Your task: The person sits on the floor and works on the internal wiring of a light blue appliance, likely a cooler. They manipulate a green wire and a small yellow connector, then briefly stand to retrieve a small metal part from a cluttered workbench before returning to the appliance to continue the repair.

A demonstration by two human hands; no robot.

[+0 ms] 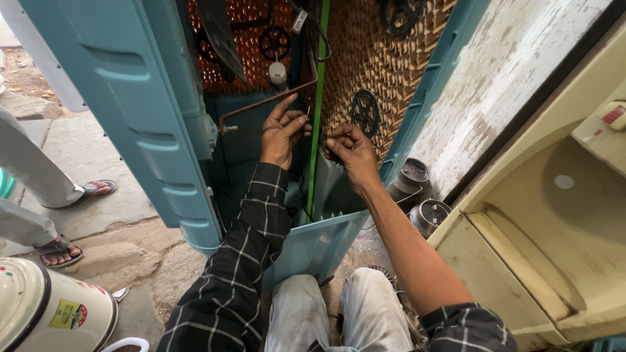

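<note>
Pale-trousered knees (339,313), both hands' (282,133) pinched grip on thin wires (306,117).

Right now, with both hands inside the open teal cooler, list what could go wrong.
1. The left hand and right hand pinch thin wires beside the upright green strip; a live lead might shock.
2. The bent rusty metal pipe crosses just above the left hand and could scrape it.
3. The loose teal louvred panel leaning on the knees might slide off.

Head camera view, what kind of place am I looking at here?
Probably an open-air appliance repair spot: an opened teal plastic air cooler with honeycomb brown cooling pads, loose dark round motors on rough stone paving, beside a weathered whitewashed wall.
</note>
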